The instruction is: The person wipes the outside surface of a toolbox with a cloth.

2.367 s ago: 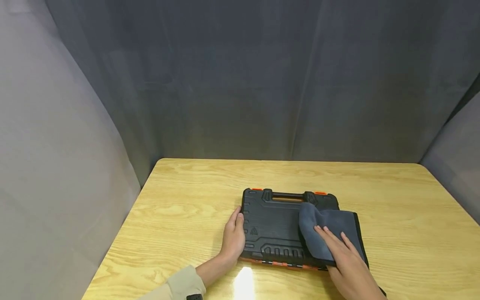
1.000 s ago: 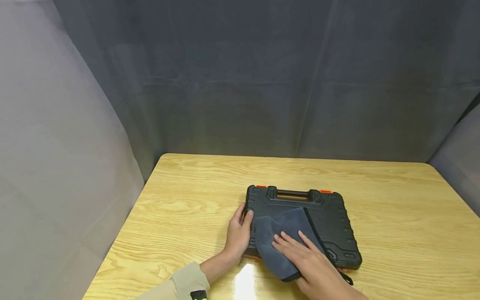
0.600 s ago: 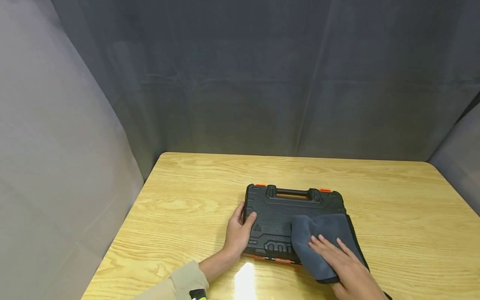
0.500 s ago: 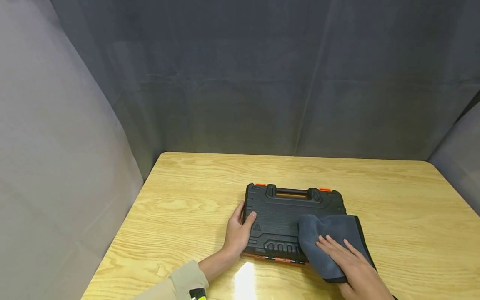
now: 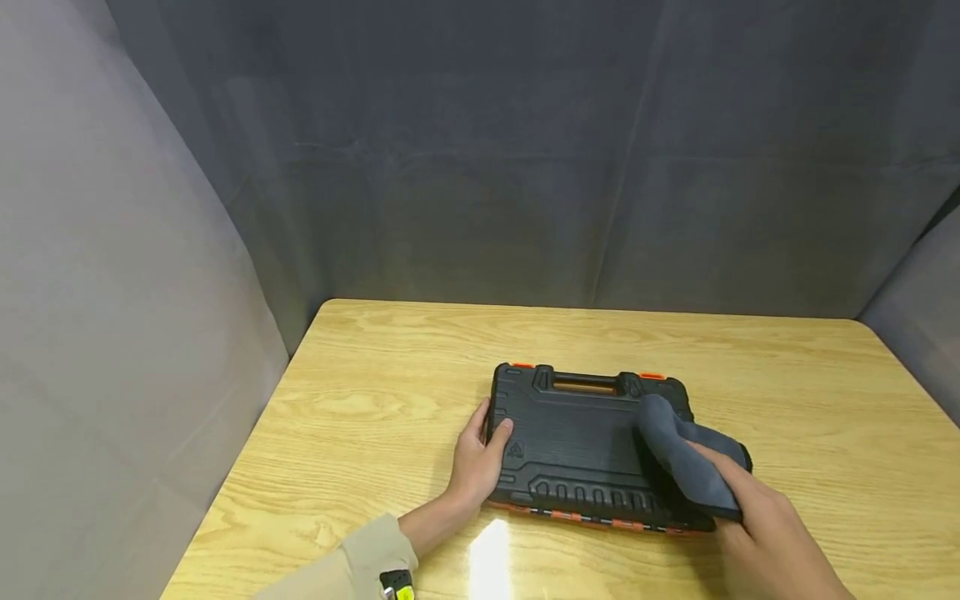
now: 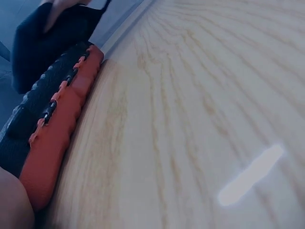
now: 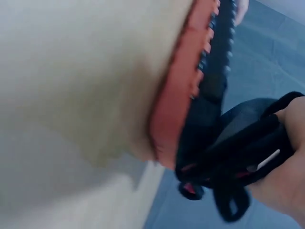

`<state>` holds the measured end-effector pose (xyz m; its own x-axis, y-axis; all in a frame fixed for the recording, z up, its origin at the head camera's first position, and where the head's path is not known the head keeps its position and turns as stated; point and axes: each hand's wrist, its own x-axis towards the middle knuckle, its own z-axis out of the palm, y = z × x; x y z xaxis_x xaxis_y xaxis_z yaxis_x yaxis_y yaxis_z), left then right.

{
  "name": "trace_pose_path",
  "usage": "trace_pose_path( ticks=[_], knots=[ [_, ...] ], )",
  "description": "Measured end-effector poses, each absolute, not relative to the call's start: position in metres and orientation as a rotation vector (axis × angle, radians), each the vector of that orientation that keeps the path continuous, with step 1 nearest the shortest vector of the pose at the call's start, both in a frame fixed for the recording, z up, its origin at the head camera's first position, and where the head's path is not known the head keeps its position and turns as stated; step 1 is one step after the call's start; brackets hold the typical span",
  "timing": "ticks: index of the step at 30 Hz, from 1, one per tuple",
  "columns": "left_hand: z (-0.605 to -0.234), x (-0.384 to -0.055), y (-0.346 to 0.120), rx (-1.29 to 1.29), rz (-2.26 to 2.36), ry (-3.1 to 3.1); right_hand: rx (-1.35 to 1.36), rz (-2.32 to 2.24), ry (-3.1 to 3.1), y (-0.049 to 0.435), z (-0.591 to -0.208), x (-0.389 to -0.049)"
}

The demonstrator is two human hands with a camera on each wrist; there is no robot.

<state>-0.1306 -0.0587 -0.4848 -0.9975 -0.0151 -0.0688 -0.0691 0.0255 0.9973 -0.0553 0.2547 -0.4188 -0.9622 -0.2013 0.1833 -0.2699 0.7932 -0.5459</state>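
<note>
A black plastic tool case [image 5: 570,442] lies flat on the table, its carry handle toward the back. Its orange lower half [image 6: 57,157] and hinges show in the left wrist view. My left hand [image 5: 474,467] grips the case's left edge, thumb on top and fingers down the side. My right hand [image 5: 765,517] holds a bunched grey cloth [image 5: 690,467] with black edging, over the right part of the lid. In the right wrist view the cloth's black loop [image 7: 231,202] hangs down by the case's corner. Whether the cloth touches the lid is hard to tell.
The wood-grain table [image 5: 375,375] spreads out around the case. A dark grey curtain [image 5: 480,167] hangs behind it, with a pale cloth wall [image 5: 135,333] on the left. A light reflection shines near the front.
The right hand, earlier flat on the cloth and sweeping left then right over the lid, now has the cloth bunched in its fingers. The left hand keeps its hold on the case.
</note>
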Motion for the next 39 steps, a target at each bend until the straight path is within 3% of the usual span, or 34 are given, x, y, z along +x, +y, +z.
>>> trace_pose_path(
  ticks=[17,27,39],
  knots=[
    [-0.488,-0.128,-0.051,-0.098,2.135,2.236,0.584,1.160,-2.795,0.213,-0.374,-0.150],
    [-0.488,-0.129,-0.052,-0.106,2.119,2.281,0.817,1.143,-2.867,0.173,-0.381,-0.208],
    [-0.489,-0.128,-0.047,-0.114,2.089,2.329,1.101,0.911,-3.051,0.111,-0.395,-0.243]
  ],
)
